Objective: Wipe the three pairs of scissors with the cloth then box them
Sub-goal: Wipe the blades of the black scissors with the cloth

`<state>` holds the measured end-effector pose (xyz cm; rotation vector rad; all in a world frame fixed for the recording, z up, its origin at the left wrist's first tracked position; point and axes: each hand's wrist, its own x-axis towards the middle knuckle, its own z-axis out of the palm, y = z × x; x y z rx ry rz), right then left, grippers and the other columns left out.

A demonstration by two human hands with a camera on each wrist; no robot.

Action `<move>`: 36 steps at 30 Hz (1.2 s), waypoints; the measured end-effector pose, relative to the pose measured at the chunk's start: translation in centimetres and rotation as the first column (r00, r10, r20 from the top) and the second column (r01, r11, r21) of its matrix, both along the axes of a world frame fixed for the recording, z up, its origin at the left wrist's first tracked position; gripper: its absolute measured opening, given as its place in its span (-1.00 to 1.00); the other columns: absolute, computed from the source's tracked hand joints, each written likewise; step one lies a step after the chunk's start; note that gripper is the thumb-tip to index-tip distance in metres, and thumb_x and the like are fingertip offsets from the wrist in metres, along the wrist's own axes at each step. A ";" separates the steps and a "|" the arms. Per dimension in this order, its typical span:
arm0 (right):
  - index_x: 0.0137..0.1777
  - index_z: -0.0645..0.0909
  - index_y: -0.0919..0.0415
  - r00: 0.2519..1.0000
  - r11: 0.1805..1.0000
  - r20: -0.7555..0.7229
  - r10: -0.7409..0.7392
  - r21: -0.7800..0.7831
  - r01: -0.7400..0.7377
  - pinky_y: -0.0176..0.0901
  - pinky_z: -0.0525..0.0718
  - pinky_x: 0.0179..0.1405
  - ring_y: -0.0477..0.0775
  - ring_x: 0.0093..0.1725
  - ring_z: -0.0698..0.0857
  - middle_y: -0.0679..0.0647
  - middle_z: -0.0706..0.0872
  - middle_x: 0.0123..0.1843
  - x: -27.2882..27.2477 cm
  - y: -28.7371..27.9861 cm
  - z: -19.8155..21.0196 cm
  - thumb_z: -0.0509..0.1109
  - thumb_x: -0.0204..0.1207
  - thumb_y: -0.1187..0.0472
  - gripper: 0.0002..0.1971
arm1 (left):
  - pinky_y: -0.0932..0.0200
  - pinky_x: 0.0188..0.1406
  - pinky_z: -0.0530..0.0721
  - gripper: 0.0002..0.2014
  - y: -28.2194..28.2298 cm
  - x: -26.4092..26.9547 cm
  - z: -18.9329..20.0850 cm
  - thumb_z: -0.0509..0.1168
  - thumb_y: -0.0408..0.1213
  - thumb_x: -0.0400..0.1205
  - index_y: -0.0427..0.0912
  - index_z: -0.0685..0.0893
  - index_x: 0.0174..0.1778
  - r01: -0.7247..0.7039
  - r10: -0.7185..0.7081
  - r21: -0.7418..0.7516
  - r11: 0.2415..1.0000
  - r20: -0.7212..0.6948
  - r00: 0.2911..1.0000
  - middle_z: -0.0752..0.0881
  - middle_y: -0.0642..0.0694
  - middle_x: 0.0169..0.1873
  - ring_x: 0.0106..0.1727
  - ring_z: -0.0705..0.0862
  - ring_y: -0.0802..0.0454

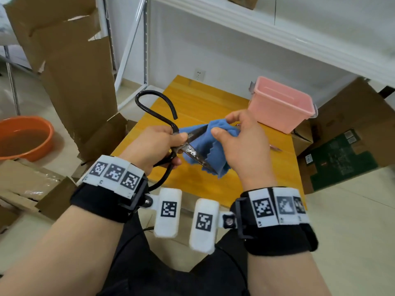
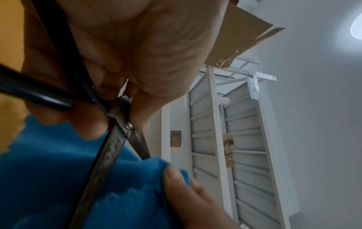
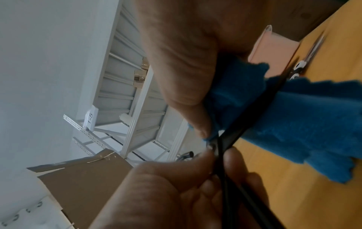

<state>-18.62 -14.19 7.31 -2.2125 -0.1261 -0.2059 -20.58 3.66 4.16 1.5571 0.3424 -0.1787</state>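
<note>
l hand (image 1: 158, 146) fingers curled round black scissors (image 1: 171, 135) near the pivot, blades open, held above wood table (image 1: 203, 103). r hand (image 1: 241, 142) pinches blue cloth (image 1: 215, 146) w/ thumb + fingers over upper blade. pink box (image 1: 280, 103) on table behind, other scissors (image 3: 305, 62) prob lying beside it.

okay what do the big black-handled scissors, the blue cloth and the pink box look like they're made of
Big black-handled scissors: blades look like dull grey steel, mottled with pale spots, perhaps rust or residue; the looped handles seem glossy black coated metal.
Blue cloth: soft, fuzzy pile with a zigzag-cut edge, probably microfibre.
Pink box: smooth, evenly coloured, thin moulded walls with a rim, most likely plastic.
</note>
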 end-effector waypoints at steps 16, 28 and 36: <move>-0.10 0.75 -0.03 0.984 0.972 -0.092 0.154 -0.163 -0.168 -0.25 0.67 -0.26 -0.20 -0.15 0.69 -0.17 0.74 -0.16 -0.3 0.9 -1.7 0.57 0.46 0.15 -0.93 | -0.12 -0.15 0.75 -0.87 -1.4 -0.9 -1.1 0.21 -0.54 0.72 -0.47 0.65 0.07 0.128 -0.128 -0.027 0.991 -0.004 0.992 0.71 -0.31 -0.25 -0.43 0.69 -0.08; -0.18 0.77 -0.01 0.993 0.979 -0.061 0.105 -0.169 -0.114 -0.02 0.75 -0.18 -0.07 -0.16 0.73 -0.11 0.78 -0.22 0.8 0.3 -0.6 0.56 0.43 0.16 -0.96 | -0.06 -0.26 0.77 -0.91 -1.2 -0.8 -0.5 0.24 -0.55 0.70 -0.41 0.65 -0.02 0.157 -0.156 -0.051 0.986 0.013 0.988 0.72 -0.34 -0.24 -0.45 0.71 -0.08; -0.20 0.74 0.00 0.996 0.993 -0.070 0.057 -0.103 -0.064 0.05 0.77 -0.13 -0.05 -0.18 0.74 -0.10 0.78 -0.23 0.7 0.6 -1.2 0.60 0.39 0.14 -0.92 | -0.08 -0.22 0.77 -0.91 -1.1 -0.6 -0.4 0.23 -0.55 0.71 -0.39 0.65 -0.04 0.167 -0.165 -0.057 0.984 0.030 0.986 0.70 -0.32 -0.25 -0.44 0.71 -0.07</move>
